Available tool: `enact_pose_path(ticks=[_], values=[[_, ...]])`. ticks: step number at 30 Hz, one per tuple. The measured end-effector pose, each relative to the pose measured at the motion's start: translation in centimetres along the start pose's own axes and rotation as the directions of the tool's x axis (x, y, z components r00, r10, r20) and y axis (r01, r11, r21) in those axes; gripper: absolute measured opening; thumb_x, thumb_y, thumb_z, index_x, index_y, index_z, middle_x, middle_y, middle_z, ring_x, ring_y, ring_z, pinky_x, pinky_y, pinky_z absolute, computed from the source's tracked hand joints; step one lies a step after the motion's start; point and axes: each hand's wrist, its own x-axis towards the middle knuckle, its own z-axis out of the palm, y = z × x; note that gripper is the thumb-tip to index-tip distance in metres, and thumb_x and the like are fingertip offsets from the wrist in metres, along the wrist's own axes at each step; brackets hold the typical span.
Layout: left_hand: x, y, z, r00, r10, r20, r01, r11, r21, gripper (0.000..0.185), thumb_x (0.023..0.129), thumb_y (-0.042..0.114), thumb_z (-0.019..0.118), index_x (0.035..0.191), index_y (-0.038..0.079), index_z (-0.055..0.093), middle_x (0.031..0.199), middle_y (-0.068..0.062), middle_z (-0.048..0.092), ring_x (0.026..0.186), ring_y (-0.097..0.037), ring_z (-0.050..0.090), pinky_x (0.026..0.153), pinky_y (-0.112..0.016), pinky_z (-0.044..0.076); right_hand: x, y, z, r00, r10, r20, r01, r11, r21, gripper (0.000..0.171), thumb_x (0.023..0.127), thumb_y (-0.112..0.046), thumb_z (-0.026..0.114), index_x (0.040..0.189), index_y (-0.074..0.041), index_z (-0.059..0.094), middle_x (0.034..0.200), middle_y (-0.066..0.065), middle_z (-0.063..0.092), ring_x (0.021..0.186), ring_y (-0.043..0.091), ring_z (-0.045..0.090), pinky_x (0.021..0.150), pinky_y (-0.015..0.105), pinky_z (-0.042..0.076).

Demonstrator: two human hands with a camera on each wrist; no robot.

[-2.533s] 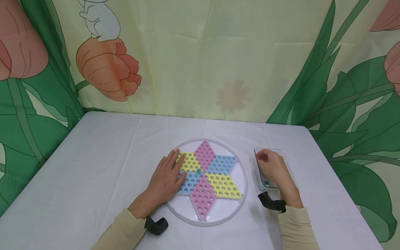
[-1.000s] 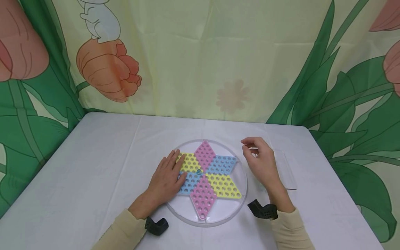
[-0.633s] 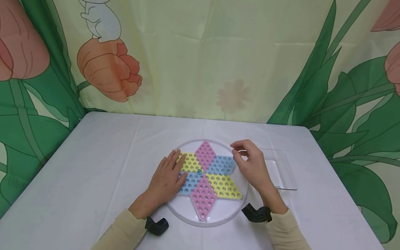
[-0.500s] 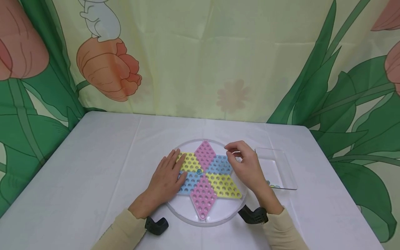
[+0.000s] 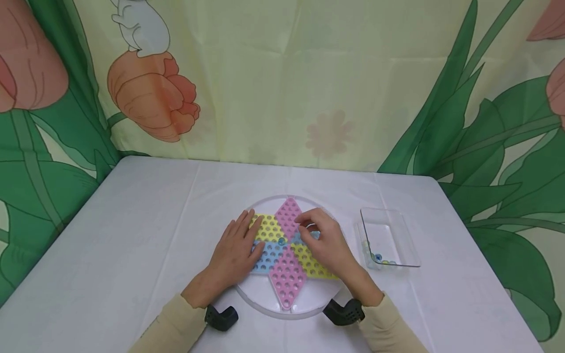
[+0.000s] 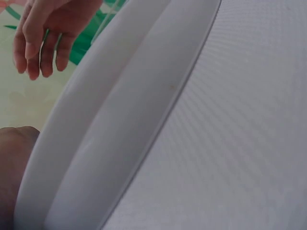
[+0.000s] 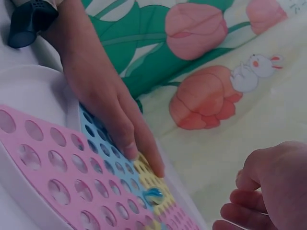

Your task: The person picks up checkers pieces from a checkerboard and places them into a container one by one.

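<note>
A round white Chinese checkers board (image 5: 260, 299) bears a star of pink, yellow and blue holed fields. One blue-green marble (image 5: 281, 241) sits near the star's centre, and the right wrist view shows this swirled marble (image 7: 154, 196) too. My left hand (image 5: 236, 250) lies flat on the board's left side, fingers spread over yellow and blue fields. Over the upper right of the star is my right hand (image 5: 324, 240), its thumb and forefinger drawn close together, the other fingers curled. I cannot tell whether anything sits between those fingertips, which hide that spot.
Right of the board stands a clear plastic box (image 5: 390, 235) with several marbles (image 5: 378, 257) gathered in its near left corner. A white cloth (image 5: 132, 245) covers the table. Behind hangs a flowered curtain (image 5: 265, 88).
My right hand has come out of the clear box and moved left, over the board's right half. The box and its marbles now show. My left hand and the marble have stayed put.
</note>
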Motion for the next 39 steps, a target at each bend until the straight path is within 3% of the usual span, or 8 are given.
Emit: enact_pose_path(ticks=[11,20,27,39], values=[[0.0,0.1,0.0,1.0,0.001,0.006,-0.001,1.0,0.009,0.062,0.1,0.036,0.051,0.153,0.009,0.037,0.163,-0.017,0.027,0.153,-0.033,0.021,0.122,-0.055,0.021,-0.5,-0.3,2.4,0.99,-0.018,0.138,0.013,0.999,0.033,0.016,0.092,-0.001,0.063,0.108,-0.003,0.066,0.105,0.007,0.068,0.096,0.015,0.065,0.083,0.028,0.058],[0.1,0.1,0.0,1.0,0.008,0.001,-0.008,1.0,0.028,0.062,0.1,0.036,0.051,0.153,0.008,0.037,0.163,-0.017,0.027,0.153,-0.034,0.021,0.122,-0.055,0.021,-0.8,0.1,3.6,0.989,-0.013,0.148,0.014,1.0,-0.004,0.021,0.087,0.003,0.064,0.106,-0.006,0.066,0.104,0.003,0.068,0.094,0.016,0.062,0.085,0.032,0.055],[0.0,0.0,0.0,1.0,0.011,0.0,-0.011,1.0,0.024,0.062,0.1,0.035,0.051,0.153,0.008,0.036,0.162,-0.018,0.027,0.153,-0.034,0.022,0.122,-0.055,0.021,-0.8,0.2,4.2,0.987,-0.013,0.161,0.026,0.997,-0.077,0.021,0.086,-0.001,0.068,0.106,-0.008,0.067,0.106,0.002,0.068,0.102,0.015,0.059,0.094,0.036,0.05],[0.1,0.1,0.0,1.0,0.017,-0.003,-0.017,1.0,0.025,0.062,0.1,0.035,0.052,0.153,0.008,0.036,0.162,-0.018,0.027,0.153,-0.035,0.021,0.122,-0.056,0.022,-0.8,0.6,4.4,0.991,-0.029,0.13,0.038,0.997,-0.072,0.021,0.087,0.002,0.067,0.105,-0.009,0.067,0.103,0.0,0.068,0.098,0.015,0.059,0.089,0.033,0.051]])
